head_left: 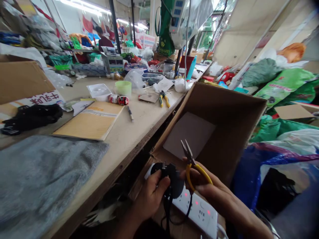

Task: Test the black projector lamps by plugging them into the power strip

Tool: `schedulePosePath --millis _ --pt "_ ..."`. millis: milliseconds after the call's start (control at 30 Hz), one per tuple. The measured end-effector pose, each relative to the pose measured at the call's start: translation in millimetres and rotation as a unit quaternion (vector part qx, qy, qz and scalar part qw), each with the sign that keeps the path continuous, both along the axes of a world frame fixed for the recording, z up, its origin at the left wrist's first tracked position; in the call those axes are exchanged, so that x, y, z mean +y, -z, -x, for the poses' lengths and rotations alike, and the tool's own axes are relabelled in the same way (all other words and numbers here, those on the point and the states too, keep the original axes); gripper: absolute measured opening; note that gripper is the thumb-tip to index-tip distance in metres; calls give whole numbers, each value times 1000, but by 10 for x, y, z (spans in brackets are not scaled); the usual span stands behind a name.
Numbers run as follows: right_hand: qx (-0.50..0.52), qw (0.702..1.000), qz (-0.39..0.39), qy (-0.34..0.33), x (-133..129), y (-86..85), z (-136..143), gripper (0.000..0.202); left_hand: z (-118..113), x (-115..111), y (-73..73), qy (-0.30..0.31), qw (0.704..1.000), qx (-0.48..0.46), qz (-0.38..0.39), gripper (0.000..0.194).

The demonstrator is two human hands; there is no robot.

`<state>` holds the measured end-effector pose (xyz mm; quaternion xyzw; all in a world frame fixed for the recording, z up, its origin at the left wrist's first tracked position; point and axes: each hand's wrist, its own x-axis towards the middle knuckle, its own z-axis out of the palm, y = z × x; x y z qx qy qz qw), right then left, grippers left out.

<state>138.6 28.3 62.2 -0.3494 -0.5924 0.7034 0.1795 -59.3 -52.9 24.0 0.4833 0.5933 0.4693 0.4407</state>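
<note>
My left hand [155, 189] is closed, thumb and fingers pinching a black piece with rounded parts [176, 184]; its exact kind is unclear. Thin black cords [170, 212] hang below it. In my right hand [208, 186] are needle-nose pliers [191, 162] with yellow handles, their pointed jaws slightly apart and aimed up and away from me. The pliers are just right of the black piece, and I cannot tell whether they touch. Beneath both hands lies a white power strip [199, 210] with several red lights lit.
An open cardboard box [229, 109] with a pale sheet [191, 134] inside stands ahead. On the worktable [119, 146] at left are a notebook [93, 119], a pen [130, 113], a grey cloth [50, 182] and yellow-green-handled pliers [164, 99]. Plastic bags [286, 89] crowd the right side.
</note>
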Motion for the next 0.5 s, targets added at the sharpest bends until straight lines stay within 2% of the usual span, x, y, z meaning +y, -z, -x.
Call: schedulePosePath --millis 200,400,500 --pt "-127 985 -118 -19 -219 -162 -101 50 18 -14 -22 33 999 32 -11 42" --pt "-163 945 -278 -56 -240 -27 -162 45 -7 -9 -50 68 996 57 -24 39" --pt "-200 915 -349 -44 -217 33 -218 46 -11 -22 -51 53 998 44 -10 38"
